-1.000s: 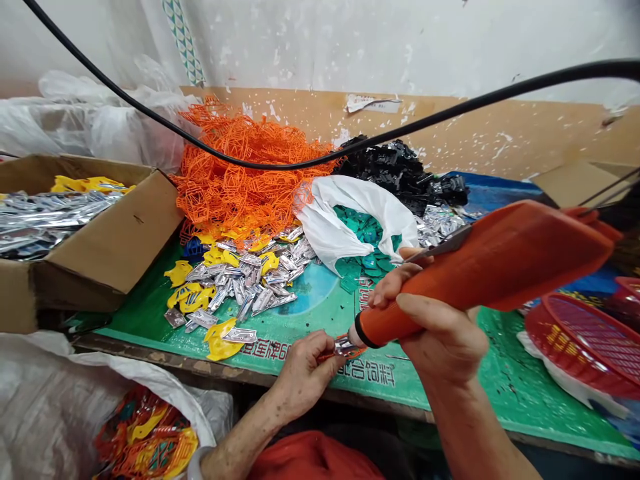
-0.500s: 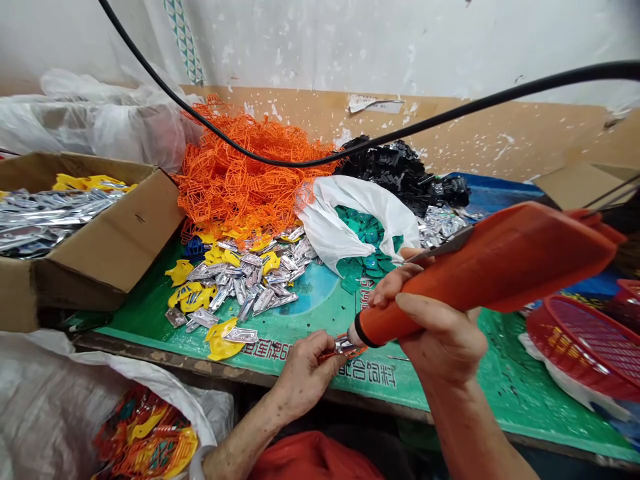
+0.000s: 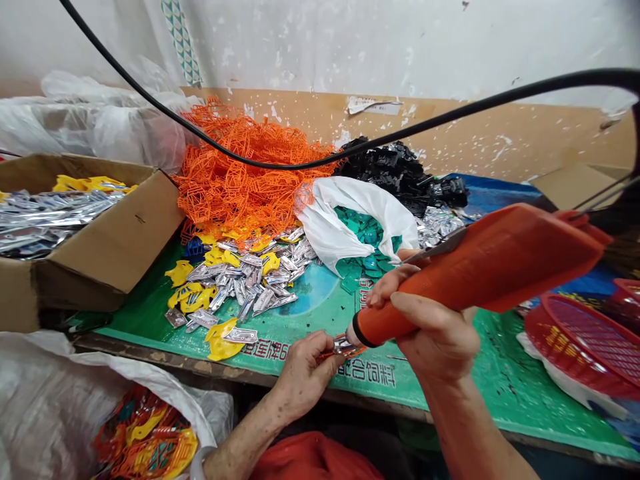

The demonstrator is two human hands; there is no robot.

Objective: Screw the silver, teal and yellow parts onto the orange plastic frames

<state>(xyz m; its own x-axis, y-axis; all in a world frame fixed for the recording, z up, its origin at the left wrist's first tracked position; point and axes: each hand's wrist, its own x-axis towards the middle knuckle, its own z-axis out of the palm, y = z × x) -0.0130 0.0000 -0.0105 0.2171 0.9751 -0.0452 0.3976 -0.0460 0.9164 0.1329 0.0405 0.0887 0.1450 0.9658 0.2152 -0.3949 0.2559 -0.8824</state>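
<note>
My left hand (image 3: 311, 363) pinches a small orange and silver plastic part (image 3: 344, 345) at the front of the table, thumb and fingers closed on its left end. My right hand (image 3: 440, 327) is wrapped around an electric screwdriver (image 3: 480, 267) covered in orange material, with a metal lever along its top. The tool slants down to the left, and its pale nose (image 3: 351, 333) meets the part; the bit itself is hidden. Left of my hands lie silver plastic pieces (image 3: 245, 287) and yellow pieces (image 3: 220, 340).
Behind are an orange frame pile (image 3: 250, 167), a white bag (image 3: 320, 207) of green pieces and black parts (image 3: 400, 173). A cardboard box (image 3: 120, 233) stands left, above an open sack (image 3: 45, 400) of assembled pieces. A red basket (image 3: 565, 333) sits right. A black cable (image 3: 280, 163) hangs across.
The electric screwdriver and my right hand have shifted slightly left, its nose still on the part. The hanging cable has swung a little. My left hand stays nearly in place.
</note>
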